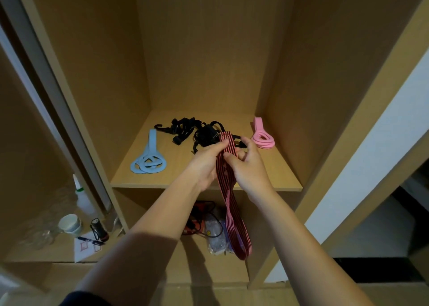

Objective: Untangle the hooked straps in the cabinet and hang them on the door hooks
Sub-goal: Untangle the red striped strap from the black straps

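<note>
A red and black striped strap [232,203] runs from the cabinet shelf [162,180] down past its front edge in a long loop. My left hand [206,164] and my right hand [249,166] both grip its upper part, close together above the shelf. Behind my hands lies a tangle of black hooked straps [197,131], and the striped strap's top end touches it. A black hook [159,126] sticks out at the tangle's left. No door hooks are in view.
A light blue strap piece [147,161] lies at the shelf's left, a pink one [263,136] at its right. The lower shelf holds cables and a plastic bag [216,231]. In the left compartment stand a bottle [82,196], a white cup [70,223] and a flashlight [99,229].
</note>
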